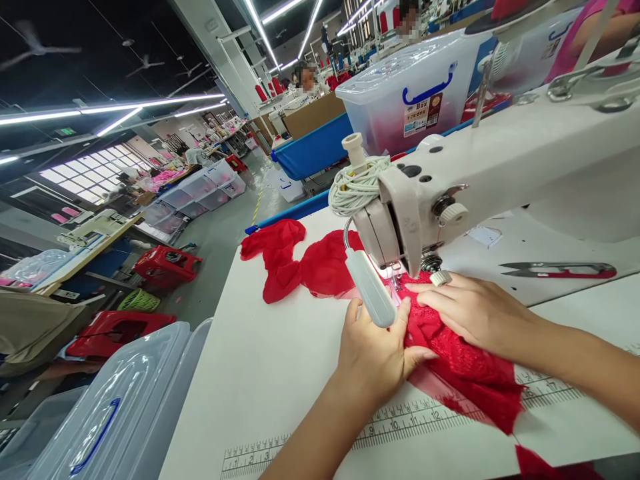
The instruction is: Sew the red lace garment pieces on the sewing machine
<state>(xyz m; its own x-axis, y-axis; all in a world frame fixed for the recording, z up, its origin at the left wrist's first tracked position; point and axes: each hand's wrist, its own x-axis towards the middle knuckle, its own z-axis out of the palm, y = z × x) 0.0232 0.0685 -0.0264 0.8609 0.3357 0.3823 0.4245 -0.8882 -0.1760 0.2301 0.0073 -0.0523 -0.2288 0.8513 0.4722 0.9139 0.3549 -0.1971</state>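
A piece of red lace fabric (463, 360) lies bunched under the head of a white sewing machine (505, 153). My left hand (373, 350) rests at the fabric's left edge, its thumb and fingers spread, close below the presser foot (396, 280). On top of the lace lies my right hand (473, 313), fingers stretched out toward the needle area and partly behind a round knob. A small white lamp (373, 290) on a bent neck hangs in front of my left fingers. Behind the needle, more sheer red fabric (327, 263) spreads over the white table (280, 347).
Red-handled thread snips (565, 269) lie right of the needle. A printed ruler scale (395, 425) crosses the table's near side. Lidded clear boxes (125, 400) stand at left, another clear box (400, 87) behind the machine. Red stools (167, 267) stand on the floor; people sit farther off.
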